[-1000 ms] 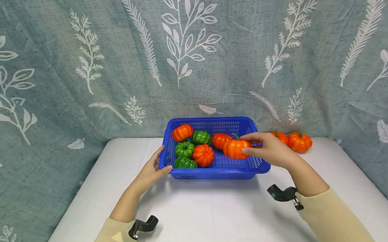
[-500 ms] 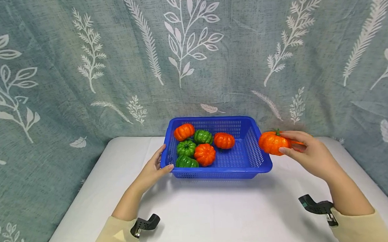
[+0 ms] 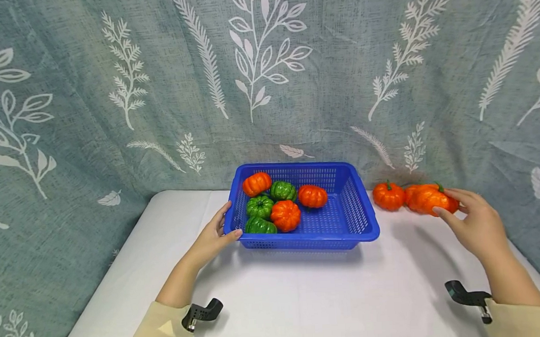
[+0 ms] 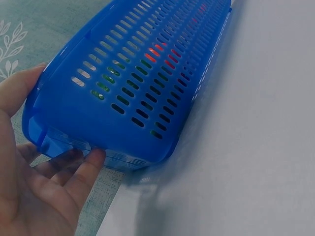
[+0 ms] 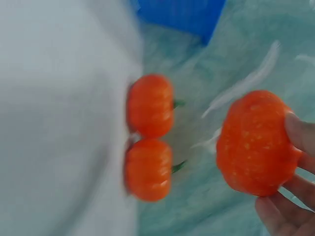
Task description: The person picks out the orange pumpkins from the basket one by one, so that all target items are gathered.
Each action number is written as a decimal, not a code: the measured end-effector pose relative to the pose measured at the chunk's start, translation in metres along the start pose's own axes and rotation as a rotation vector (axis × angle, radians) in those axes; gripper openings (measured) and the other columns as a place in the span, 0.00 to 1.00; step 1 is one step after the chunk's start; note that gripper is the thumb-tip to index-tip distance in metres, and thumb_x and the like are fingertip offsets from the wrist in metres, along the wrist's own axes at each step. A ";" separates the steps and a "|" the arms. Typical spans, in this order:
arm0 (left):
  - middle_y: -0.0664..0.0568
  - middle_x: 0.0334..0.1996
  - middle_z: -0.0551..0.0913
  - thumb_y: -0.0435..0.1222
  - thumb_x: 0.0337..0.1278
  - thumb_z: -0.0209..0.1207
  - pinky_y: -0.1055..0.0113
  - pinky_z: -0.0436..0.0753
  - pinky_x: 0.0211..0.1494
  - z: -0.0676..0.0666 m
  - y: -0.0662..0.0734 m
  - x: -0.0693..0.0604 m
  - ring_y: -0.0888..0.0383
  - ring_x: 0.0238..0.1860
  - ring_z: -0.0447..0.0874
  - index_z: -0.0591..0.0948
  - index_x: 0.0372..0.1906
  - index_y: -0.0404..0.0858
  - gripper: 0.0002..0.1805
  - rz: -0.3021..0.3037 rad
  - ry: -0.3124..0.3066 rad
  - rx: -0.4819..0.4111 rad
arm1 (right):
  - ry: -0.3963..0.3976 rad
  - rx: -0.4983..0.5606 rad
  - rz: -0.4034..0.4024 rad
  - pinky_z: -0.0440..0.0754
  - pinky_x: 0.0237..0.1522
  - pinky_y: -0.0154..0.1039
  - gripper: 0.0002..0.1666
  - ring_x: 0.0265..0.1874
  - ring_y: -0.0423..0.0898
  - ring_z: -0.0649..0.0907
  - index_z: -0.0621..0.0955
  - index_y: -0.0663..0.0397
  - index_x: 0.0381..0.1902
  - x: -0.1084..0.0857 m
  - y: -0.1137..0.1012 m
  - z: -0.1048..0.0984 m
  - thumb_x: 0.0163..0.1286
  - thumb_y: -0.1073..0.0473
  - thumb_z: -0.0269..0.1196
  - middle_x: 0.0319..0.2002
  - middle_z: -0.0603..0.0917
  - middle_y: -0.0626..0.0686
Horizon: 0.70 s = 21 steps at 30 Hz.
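My left hand [image 3: 213,238] grips the left end of the blue basket [image 3: 301,239], thumb at the front rim; the left wrist view shows its fingers [image 4: 84,178] round the basket's end. The right hand [image 3: 479,223] holds an orange pumpkin [image 3: 429,200] by its right side, right of the basket. In the right wrist view that pumpkin [image 5: 258,142] is held apart from two orange pumpkins [image 5: 150,105] standing side by side. Inside the basket are several pumpkins, green [image 3: 260,207] and orange-red [image 3: 285,216], mostly towards the left.
One orange pumpkin [image 3: 388,196] stands just right of the basket; another behind the held one is mostly hidden in the head view. A patterned grey-green curtain [image 3: 320,84] hangs behind the white table [image 3: 277,300].
The right hand has carried its orange pumpkin from over the basket out to the right, past the nearer standing pumpkin. My left hand has kept its hold on the basket.
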<state>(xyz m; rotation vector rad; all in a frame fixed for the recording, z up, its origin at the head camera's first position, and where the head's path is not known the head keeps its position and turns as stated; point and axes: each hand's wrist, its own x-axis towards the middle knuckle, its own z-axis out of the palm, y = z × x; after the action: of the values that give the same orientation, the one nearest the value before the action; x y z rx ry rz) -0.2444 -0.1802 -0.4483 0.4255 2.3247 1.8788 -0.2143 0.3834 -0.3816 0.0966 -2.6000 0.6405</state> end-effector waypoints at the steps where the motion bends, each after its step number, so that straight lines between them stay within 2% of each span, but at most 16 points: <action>1: 0.38 0.76 0.58 0.39 0.65 0.64 0.49 0.69 0.70 0.000 0.000 0.000 0.41 0.73 0.63 0.48 0.81 0.49 0.48 0.000 0.002 0.001 | 0.006 0.000 0.018 0.74 0.47 0.71 0.33 0.48 0.76 0.79 0.73 0.70 0.66 0.001 0.006 0.002 0.70 0.55 0.67 0.63 0.72 0.73; 11: 0.38 0.76 0.57 0.36 0.66 0.63 0.50 0.68 0.71 0.000 0.000 0.000 0.40 0.73 0.62 0.48 0.81 0.48 0.47 0.004 0.006 0.002 | 0.046 -0.037 0.219 0.67 0.53 0.70 0.34 0.54 0.75 0.71 0.71 0.74 0.65 0.013 0.052 0.014 0.71 0.54 0.64 0.62 0.69 0.78; 15: 0.39 0.77 0.56 0.37 0.66 0.63 0.50 0.67 0.71 -0.001 0.000 0.000 0.41 0.73 0.62 0.48 0.81 0.49 0.47 -0.002 0.013 0.011 | 0.028 -0.040 0.304 0.63 0.59 0.72 0.34 0.59 0.77 0.67 0.70 0.75 0.66 0.019 0.065 0.017 0.72 0.55 0.61 0.61 0.69 0.79; 21: 0.38 0.76 0.57 0.35 0.66 0.63 0.49 0.67 0.72 0.000 -0.001 0.001 0.41 0.73 0.62 0.48 0.81 0.48 0.47 -0.009 0.013 0.009 | -0.001 -0.039 0.373 0.64 0.58 0.71 0.33 0.58 0.78 0.68 0.71 0.75 0.65 0.027 0.089 0.027 0.71 0.54 0.60 0.61 0.70 0.79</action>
<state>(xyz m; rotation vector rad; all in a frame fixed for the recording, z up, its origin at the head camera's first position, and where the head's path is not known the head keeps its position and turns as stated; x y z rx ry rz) -0.2450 -0.1802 -0.4488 0.4047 2.3402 1.8740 -0.2645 0.4510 -0.4283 -0.4099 -2.6504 0.7131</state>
